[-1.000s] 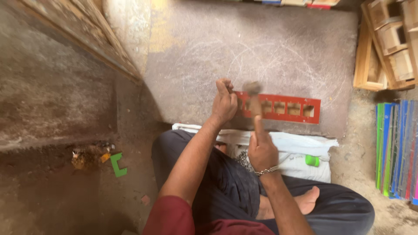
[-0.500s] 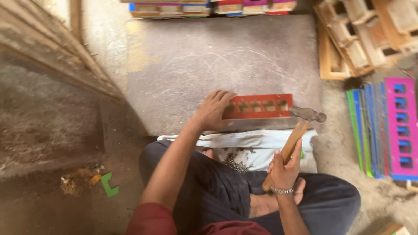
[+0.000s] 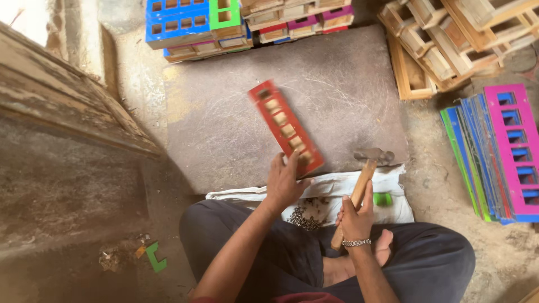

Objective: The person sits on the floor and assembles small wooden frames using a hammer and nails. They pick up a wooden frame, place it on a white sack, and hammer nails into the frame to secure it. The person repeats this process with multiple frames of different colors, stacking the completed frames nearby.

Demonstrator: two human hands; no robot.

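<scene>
Your left hand grips the near end of the red slotted frame, fingers curled over its edge; your right hand is closed around the wooden handle of the hammer, whose steel head rests at the stone's near edge. The grey stone slab bears the frame, which lies diagonally across it, far end pointing up and left. Lay the frame flat on this slab before striking, so the blow meets solid support. The white cloth over your lap carries a scatter of small dark nails; keep them within the left hand's reach. Hold the hammer low on its handle, and keep your fingertips clear of the joint.
</scene>
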